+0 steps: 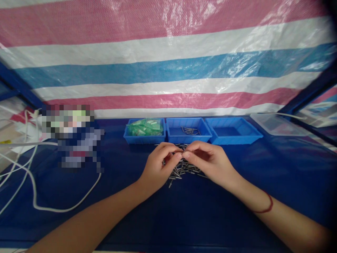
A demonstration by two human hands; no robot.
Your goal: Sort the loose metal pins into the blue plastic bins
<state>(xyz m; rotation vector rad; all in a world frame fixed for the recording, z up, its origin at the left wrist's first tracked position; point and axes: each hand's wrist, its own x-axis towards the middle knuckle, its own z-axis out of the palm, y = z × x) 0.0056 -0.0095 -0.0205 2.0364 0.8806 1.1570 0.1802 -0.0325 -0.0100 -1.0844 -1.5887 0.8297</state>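
Observation:
My left hand (161, 162) and my right hand (212, 162) meet at the fingertips above a pile of thin metal blind rivets (181, 170). Thumb and forefinger are pinched on each hand; anything held between them is too small or hidden to make out. The rivets lie loose on the blue tabletop, partly covered by both hands. Just behind stands a blue bin (188, 137) with several similar rivets in it.
Left of that bin, another blue bin (144, 140) holds green plastic packets (145, 127). A third blue bin (234, 139) and a clear plastic lid (279, 124) are to the right. White cables (63, 210) and blurred items lie at left. A striped sheet (168, 70) hangs behind.

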